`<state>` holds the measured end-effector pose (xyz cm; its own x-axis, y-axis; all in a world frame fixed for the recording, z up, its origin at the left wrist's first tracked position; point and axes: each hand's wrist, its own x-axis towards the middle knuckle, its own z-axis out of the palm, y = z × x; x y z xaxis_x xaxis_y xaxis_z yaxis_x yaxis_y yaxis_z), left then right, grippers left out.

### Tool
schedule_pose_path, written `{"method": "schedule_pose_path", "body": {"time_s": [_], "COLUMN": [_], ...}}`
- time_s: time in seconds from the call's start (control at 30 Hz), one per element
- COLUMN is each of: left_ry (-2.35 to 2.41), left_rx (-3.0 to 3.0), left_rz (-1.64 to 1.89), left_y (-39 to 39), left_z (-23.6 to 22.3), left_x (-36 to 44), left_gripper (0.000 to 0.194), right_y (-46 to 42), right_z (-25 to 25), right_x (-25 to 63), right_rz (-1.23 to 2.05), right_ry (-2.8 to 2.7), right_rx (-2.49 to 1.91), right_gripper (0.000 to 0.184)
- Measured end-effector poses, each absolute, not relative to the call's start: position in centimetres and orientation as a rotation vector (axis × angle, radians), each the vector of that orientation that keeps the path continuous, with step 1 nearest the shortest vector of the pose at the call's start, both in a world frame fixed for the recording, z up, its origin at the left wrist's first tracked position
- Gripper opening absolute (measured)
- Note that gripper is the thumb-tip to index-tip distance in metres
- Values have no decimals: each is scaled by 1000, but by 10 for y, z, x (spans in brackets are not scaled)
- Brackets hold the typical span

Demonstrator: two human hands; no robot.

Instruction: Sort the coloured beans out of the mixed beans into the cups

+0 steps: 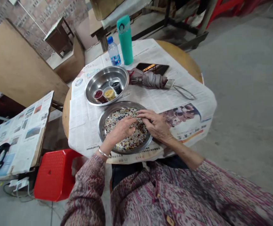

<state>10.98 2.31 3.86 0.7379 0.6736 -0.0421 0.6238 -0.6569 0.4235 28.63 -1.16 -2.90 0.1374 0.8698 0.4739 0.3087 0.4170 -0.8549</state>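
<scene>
Although three plastic cups (109, 94) hold separate red, yellow and black beans (98, 94), many grains (131, 143) lie mixed in the near steel basin (101, 125); left hand (121, 129) and right hand (157, 126) bend fingers loosely, any pinch unclear

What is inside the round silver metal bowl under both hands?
The silver bowl holds small mixed grains: white, yellow, dark red and black. What the left hand and right hand cover cannot be seen.

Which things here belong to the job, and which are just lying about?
Seemingly in use:
left hand, right hand
front bowl, mixed grains
likely back bowl, red cup, yellow cup, black cup

Just lying about:
water bottle, green flask
umbrella, phone
red stool
</scene>
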Motion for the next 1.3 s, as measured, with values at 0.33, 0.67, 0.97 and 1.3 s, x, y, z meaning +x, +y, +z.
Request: {"method": "schedule_pose_path", "body": {"time_s": [0.33,0.67,0.97,1.3], "left_ry": [1175,1307,1367,1656], "left_rx": [2613,2584,2485,2520], "left_rz": [-100,13,282,357], "left_y": [-29,-16,12,-22], "left_z": [71,47,30,48], "left_x": [46,82,89,41], "left_gripper": [14,65,21,20], "right_y": [-13,-13,-12,-14], "right_z": [-24,-29,-28,-28], "right_x": [287,287,287,287], "right_rz": [563,556,555,542], "right_ry": [-1440,-1444,-1448,-1459], "right_rx": [-1139,-1143,-1147,-1145], "right_gripper": [25,24,23,22]}}
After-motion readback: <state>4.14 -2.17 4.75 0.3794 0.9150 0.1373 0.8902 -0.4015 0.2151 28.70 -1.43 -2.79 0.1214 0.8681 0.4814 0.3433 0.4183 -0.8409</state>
